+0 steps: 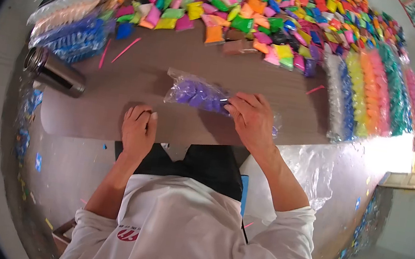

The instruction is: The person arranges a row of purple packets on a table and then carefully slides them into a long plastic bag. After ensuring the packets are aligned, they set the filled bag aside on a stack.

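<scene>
White sleeves (288,231) lie nearest; beyond them the right hand (251,119) pinches the right end of a clear bag of purple packets (196,94) on the brown table (257,78) — its long axis runs leftward, while the left hand (138,129) rests loosely clenched, empty, just nearer

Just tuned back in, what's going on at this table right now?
The person's right hand pinches one end of a clear bag of purple packets that lies on the brown table. The left hand rests curled on the table near its front edge, holding nothing that shows. A heap of mixed-colour packets covers the far side. Filled bags, sorted by colour, are lined up at the right, and a metal flask lies on its side at the left.
</scene>
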`<state>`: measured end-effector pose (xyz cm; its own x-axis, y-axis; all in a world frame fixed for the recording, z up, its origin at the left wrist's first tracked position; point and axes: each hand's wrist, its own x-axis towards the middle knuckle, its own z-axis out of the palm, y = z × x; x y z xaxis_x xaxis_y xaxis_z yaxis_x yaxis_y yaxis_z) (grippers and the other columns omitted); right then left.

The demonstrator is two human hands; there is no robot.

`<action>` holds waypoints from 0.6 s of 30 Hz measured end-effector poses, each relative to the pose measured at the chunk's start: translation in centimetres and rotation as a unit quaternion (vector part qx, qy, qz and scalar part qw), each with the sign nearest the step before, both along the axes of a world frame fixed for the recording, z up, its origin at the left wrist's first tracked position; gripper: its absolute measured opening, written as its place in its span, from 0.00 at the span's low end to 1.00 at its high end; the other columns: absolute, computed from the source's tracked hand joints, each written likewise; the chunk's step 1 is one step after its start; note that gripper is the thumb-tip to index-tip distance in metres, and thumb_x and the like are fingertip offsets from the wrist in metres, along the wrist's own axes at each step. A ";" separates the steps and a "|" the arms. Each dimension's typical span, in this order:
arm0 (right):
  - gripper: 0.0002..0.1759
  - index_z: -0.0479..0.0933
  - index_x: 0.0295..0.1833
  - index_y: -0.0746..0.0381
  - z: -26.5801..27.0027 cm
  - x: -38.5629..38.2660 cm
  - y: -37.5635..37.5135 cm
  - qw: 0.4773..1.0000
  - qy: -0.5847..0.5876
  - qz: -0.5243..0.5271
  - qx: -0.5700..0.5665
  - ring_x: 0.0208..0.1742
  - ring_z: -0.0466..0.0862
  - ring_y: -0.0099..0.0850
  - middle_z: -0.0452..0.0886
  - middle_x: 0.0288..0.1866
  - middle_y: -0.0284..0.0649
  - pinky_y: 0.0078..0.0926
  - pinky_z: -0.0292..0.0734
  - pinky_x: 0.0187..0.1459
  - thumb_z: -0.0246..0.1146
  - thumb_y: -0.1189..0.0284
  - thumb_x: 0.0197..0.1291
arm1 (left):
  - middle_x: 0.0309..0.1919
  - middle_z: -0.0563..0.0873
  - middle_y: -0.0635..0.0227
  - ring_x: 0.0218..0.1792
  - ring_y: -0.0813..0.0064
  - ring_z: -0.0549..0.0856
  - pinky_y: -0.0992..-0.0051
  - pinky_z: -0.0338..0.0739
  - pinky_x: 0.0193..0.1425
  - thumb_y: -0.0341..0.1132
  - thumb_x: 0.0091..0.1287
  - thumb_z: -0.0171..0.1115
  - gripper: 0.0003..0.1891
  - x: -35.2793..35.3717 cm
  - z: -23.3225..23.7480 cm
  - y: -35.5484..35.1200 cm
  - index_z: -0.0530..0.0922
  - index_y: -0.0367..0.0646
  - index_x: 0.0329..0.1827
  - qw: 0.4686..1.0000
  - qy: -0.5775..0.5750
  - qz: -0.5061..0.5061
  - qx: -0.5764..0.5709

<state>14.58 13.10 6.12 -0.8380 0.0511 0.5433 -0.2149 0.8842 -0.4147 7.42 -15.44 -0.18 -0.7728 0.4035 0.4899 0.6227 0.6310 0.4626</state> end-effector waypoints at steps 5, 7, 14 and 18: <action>0.07 0.85 0.40 0.61 0.8 0.9 2.6 0.996 -0.034 -0.014 -0.082 0.45 0.83 0.44 0.86 0.41 0.41 0.39 0.78 0.47 0.71 0.71 0.56 | 0.44 0.83 0.56 0.45 0.50 0.80 0.57 0.74 0.51 0.26 0.66 0.62 0.04 0.1 -0.4 -0.1 0.79 0.35 0.34 0.999 0.044 -0.019 -0.004; 0.08 0.84 0.40 0.60 2.6 1.7 4.5 0.995 -0.039 -0.017 -0.089 0.45 0.82 0.46 0.85 0.40 0.42 0.41 0.78 0.46 0.71 0.70 0.57 | 0.43 0.82 0.55 0.45 0.49 0.80 0.56 0.74 0.51 0.26 0.67 0.61 0.05 0.0 -0.3 0.4 0.79 0.34 0.33 0.998 0.050 -0.025 0.007; 0.11 0.85 0.46 0.63 14.9 7.1 9.9 0.973 -0.070 -0.116 -0.187 0.39 0.84 0.26 0.87 0.37 0.37 0.27 0.79 0.43 0.71 0.69 0.61 | 0.43 0.81 0.54 0.44 0.50 0.79 0.55 0.74 0.50 0.27 0.70 0.58 0.08 0.1 -0.3 0.2 0.78 0.31 0.33 0.998 0.061 -0.018 -0.009; 0.14 0.87 0.44 0.63 23.3 10.7 15.9 0.962 -0.047 -0.229 -0.143 0.33 0.79 0.18 0.85 0.32 0.32 0.25 0.76 0.38 0.68 0.63 0.64 | 0.43 0.80 0.54 0.45 0.50 0.79 0.56 0.74 0.51 0.27 0.70 0.58 0.08 0.4 0.3 0.5 0.77 0.30 0.34 0.999 0.043 -0.020 -0.007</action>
